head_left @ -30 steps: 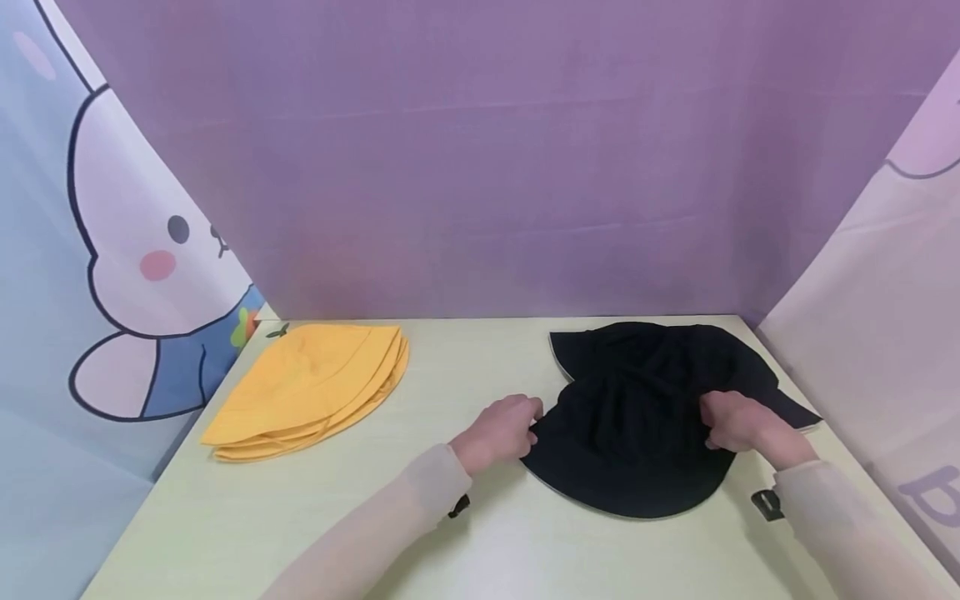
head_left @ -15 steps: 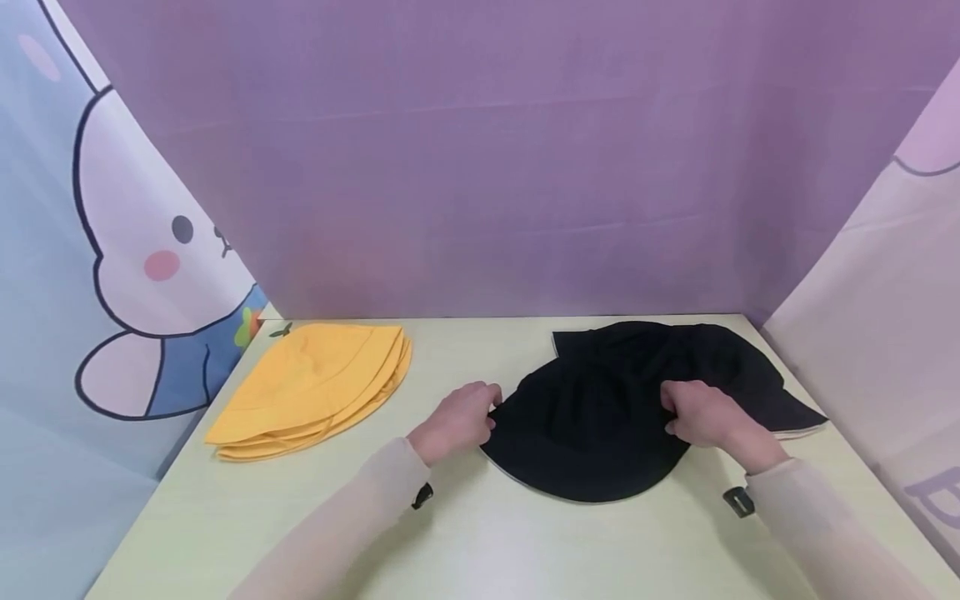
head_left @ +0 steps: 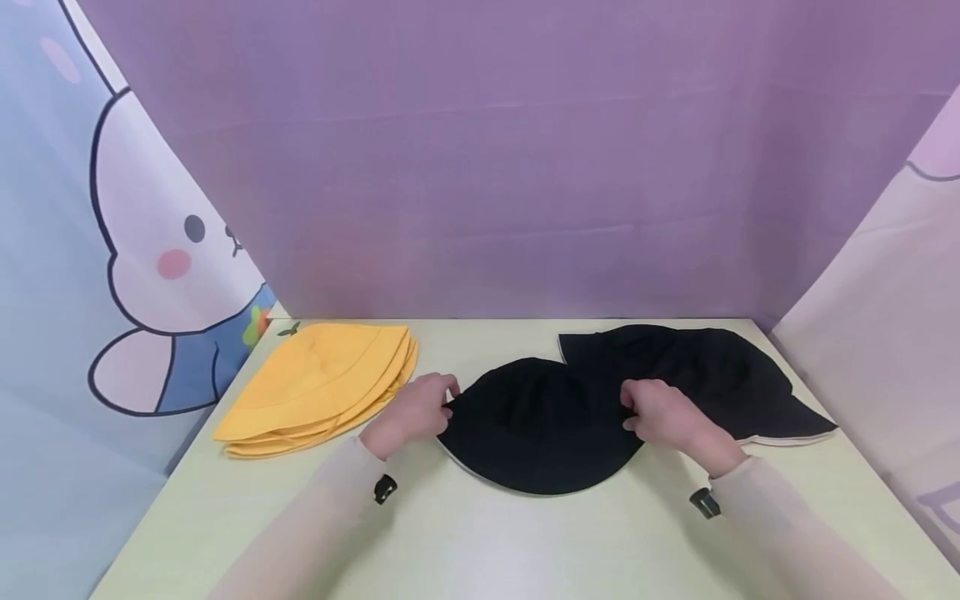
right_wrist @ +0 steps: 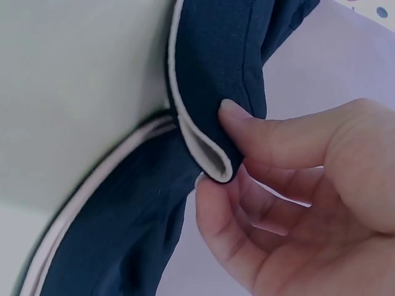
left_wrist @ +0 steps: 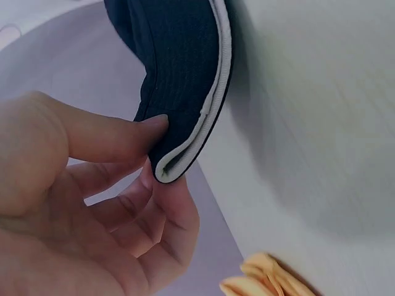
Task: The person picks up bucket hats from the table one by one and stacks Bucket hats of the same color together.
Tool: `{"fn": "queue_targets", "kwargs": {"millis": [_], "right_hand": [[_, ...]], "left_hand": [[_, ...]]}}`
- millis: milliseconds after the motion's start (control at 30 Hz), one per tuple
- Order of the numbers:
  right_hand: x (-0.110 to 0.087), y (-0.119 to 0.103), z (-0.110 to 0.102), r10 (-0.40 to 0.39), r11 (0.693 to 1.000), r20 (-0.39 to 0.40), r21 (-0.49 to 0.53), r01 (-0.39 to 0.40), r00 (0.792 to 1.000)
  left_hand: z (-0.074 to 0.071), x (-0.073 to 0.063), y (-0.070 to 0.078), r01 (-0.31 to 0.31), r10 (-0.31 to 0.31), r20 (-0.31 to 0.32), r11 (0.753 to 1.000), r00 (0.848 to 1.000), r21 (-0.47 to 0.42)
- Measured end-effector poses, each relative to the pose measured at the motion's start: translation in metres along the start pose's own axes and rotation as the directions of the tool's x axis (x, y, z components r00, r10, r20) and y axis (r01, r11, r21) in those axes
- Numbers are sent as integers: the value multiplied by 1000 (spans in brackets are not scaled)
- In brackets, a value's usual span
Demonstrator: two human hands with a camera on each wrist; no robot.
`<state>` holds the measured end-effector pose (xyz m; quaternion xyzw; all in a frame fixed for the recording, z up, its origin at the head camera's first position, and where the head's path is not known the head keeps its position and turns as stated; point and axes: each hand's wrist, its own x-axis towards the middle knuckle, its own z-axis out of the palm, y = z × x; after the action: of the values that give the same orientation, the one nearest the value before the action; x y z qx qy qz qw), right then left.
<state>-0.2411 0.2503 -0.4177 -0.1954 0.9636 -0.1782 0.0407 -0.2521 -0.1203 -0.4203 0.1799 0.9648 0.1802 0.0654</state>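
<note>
Between the left hand (head_left: 408, 414) and the right hand (head_left: 667, 419), a folded black hat (head_left: 536, 427) is pinched at both brim ends, seemingly so that its fold is held in shape, while a second black hat (head_left: 708, 371) is seen behind the right grip and yellow hats (head_left: 315, 383) beside the left.

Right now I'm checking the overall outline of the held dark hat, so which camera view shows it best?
The head view: it shows nearly the whole held dark hat, between left hand and right hand. The left wrist view shows only one pinched end, with its pale underside; the right wrist view, only the other.
</note>
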Motion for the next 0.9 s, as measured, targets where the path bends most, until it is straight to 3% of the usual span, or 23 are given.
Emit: {"fn": "queue_targets", "kwargs": {"millis": [300, 700, 900], "right_hand": [[9, -21, 12, -28, 1000, -20, 0, 28, 999], [12, -21, 29, 21, 999, 0, -31, -21, 1000], [13, -26, 35, -4, 1000, 3, -30, 4, 1000]], "left_hand": [[-13, -11, -20, 35, -35, 15, 999, 999, 7], [1, -11, -28, 47, -48, 22, 998, 999, 52], [0, -15, -31, 109, -114, 67, 991, 991, 76]]}}
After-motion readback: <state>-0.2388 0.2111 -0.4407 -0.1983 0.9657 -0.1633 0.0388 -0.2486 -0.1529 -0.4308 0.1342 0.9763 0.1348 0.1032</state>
